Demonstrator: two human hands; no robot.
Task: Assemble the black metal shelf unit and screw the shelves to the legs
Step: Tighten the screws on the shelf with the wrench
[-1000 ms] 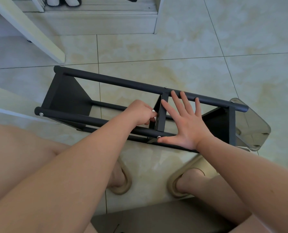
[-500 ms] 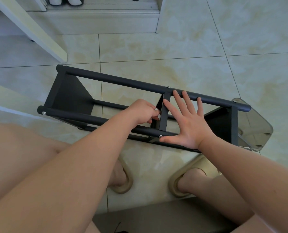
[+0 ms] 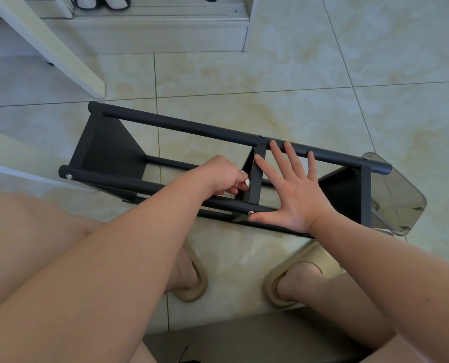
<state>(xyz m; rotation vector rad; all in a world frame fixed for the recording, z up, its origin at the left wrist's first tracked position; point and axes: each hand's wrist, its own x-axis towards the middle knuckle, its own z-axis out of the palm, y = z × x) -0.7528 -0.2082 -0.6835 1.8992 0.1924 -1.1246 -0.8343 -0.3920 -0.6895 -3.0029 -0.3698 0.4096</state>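
The black metal shelf unit [image 3: 181,128] lies on its side on the tiled floor, its round legs running left to right. A triangular shelf [image 3: 108,150] closes its left end, a middle shelf [image 3: 256,176] stands edge-on at the centre, and another shelf [image 3: 346,195] sits near the right end. My left hand [image 3: 222,175] reaches between the legs with its fingers curled against the middle shelf's left face; whether it holds anything I cannot tell. My right hand [image 3: 294,189] lies flat with spread fingers across the upper legs, thumb by a silver screw [image 3: 251,213].
A smoky transparent plastic piece [image 3: 401,195] sits at the unit's right end. A white slanted furniture leg [image 3: 61,56] and a low step with a white frame [image 3: 152,30] stand behind. My two feet in beige slippers [image 3: 291,281] rest on the floor below the unit.
Both hands stay where they were on the unit. The left hand's fingers have shifted slightly at the middle shelf. The view has drifted a little.
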